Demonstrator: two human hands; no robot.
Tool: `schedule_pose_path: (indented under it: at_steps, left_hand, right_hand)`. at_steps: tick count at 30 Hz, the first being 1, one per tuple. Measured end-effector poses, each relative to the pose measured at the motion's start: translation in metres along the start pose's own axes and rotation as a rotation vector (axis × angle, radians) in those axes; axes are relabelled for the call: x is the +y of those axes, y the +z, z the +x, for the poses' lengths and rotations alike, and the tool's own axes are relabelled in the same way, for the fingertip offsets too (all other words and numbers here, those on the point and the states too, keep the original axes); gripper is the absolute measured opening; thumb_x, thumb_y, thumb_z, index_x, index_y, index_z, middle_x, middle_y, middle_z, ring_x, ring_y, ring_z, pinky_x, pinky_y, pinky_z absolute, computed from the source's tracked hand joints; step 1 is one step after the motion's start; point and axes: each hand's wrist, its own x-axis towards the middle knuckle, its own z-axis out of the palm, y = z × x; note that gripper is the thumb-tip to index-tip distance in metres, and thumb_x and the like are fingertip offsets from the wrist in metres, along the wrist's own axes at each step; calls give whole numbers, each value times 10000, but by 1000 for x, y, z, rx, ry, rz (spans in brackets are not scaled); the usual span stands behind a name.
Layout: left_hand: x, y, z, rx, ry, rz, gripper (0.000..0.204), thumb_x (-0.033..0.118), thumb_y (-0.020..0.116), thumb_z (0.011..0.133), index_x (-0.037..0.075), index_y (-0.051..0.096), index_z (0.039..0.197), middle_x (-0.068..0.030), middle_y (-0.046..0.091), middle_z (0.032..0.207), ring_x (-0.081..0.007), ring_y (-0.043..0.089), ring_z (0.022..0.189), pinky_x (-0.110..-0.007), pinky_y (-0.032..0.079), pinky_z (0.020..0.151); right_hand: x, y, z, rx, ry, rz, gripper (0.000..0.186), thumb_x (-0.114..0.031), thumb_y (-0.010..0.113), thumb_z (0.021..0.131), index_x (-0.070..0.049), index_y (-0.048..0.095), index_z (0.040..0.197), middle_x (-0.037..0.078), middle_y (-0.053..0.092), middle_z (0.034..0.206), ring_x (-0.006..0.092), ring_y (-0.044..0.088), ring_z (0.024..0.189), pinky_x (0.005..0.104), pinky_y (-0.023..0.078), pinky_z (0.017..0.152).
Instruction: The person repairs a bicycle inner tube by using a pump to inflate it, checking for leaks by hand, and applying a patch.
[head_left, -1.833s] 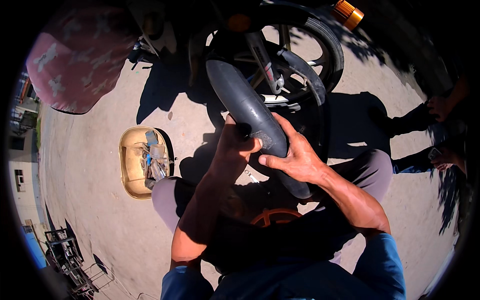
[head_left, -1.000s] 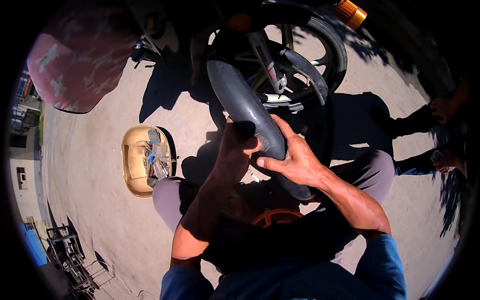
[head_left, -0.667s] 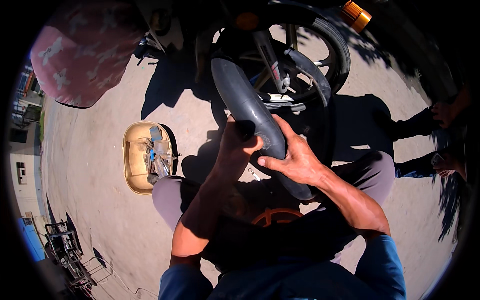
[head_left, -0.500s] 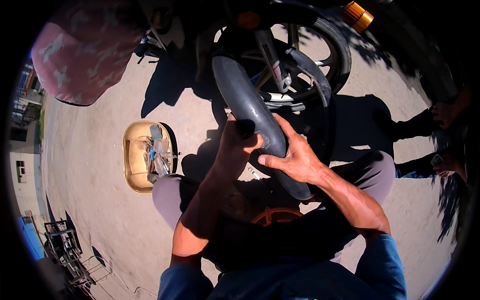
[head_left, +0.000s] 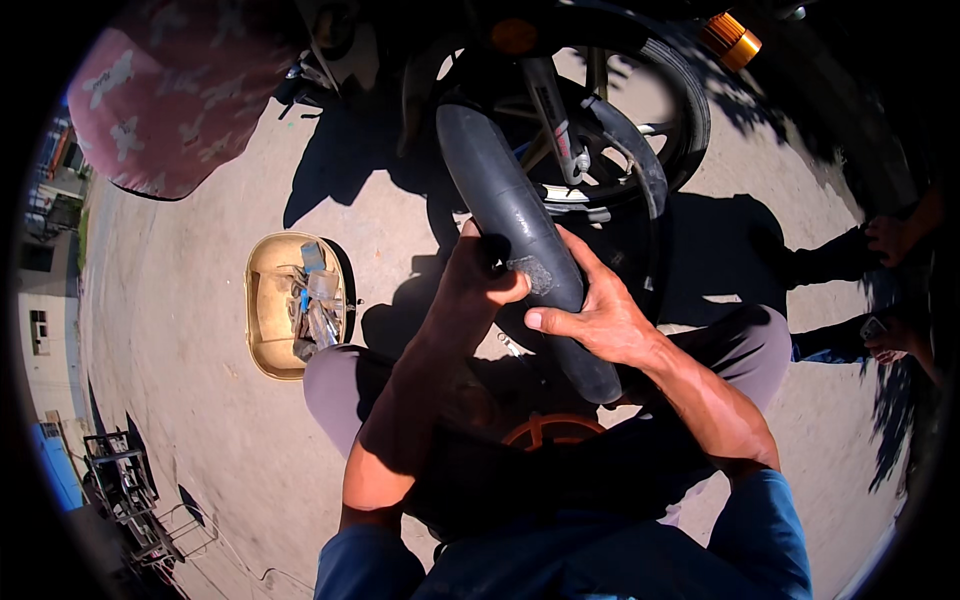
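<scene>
At the centre, the left hand (head_left: 480, 278) curls partly closed around the left side of the inflated black inner tube (head_left: 503, 195), thumb at its roughened patch (head_left: 531, 274); the right hand (head_left: 612, 318) clasps the right side, thumb and fingers spread. Sunlit concrete (head_left: 175, 300) stretches from frame left to the tan tool tray (head_left: 266, 355); the motorcycle wheel (head_left: 690, 120) crowds the upper right of centre.

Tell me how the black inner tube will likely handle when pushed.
The inner tube probably yields and springs back, since its rounded rubber looks plump with air. The rough grey patch may feel grippier than the smooth, shiny rubber around it.
</scene>
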Motion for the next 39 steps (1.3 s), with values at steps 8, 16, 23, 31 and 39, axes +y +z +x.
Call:
schedule_pose_path:
  at_steps: [8,16,23,31,39]
  left_hand:
    - [2,-2,0,-54,30,-17,626,58,692,786,-37,416,1340,-118,567,1151,-193,573,1088,-327,484,923]
    - [-3,0,1,-34,-67,-57,691,144,777,836,-51,392,1376,-150,573,1207,-225,559,1172,-365,477,990]
    - [-25,8,-4,-10,81,-86,559,275,713,965,8,432,1368,-127,590,1238,-206,549,1199,-382,424,1061]
    - [-51,-6,-23,332,-67,-242,617,500,618,992,38,448,1365,-109,594,1145,-207,631,1051,-376,566,882]
    - [-97,-57,-15,654,120,532,811,316,702,953,-74,265,1513,-304,497,1403,-390,536,1284,-436,425,1087]
  right_hand:
    - [-11,-2,-2,-20,63,80,968,-179,840,824,-20,246,1572,158,626,1207,182,670,977,341,564,859]
    - [3,-3,-1,6,17,-40,993,-228,856,807,-5,252,1563,184,614,1259,232,642,1104,368,529,949]
    - [-9,4,-12,71,12,-261,1094,-301,853,801,-17,145,1585,290,549,1373,368,592,1258,442,478,1062]
    - [6,31,-47,-129,13,-757,1001,-397,784,850,8,216,1569,346,579,1285,460,630,1158,468,517,1006]
    - [-28,19,-91,205,-176,-756,543,-285,727,911,15,578,1338,219,681,1118,387,673,1044,445,528,913]
